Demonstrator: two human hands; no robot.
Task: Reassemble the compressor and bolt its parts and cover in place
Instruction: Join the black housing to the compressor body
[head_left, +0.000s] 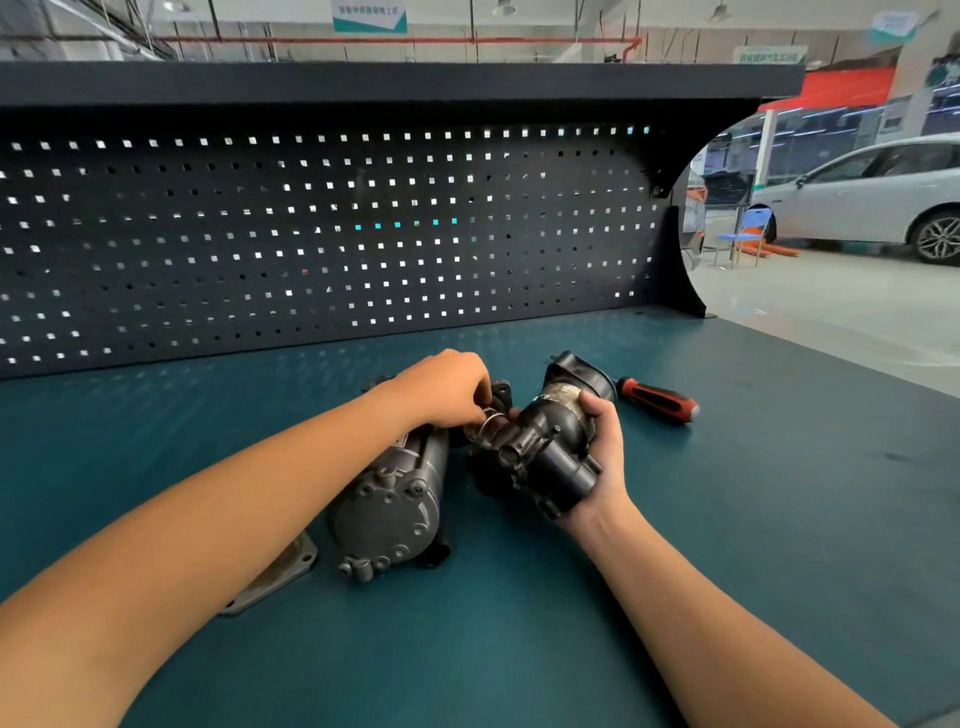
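A dark cylindrical compressor motor body (387, 512) lies on the teal bench top, its bolted end cap facing me. My right hand (605, 447) grips a black compressor head part (545, 447) and holds it tilted just right of the motor. My left hand (449, 389) reaches over the motor and pinches a thin metal ring (491, 418) at the left end of the held part. A flat grey metal cover plate (275, 574) lies on the bench partly under my left forearm.
A screwdriver with a red and black handle (657, 400) lies on the bench (519, 649) right of the held part. A dark pegboard (311, 234) walls the back. The bench's right edge (852, 358) drops to a workshop floor with a white car (872, 192) beyond.
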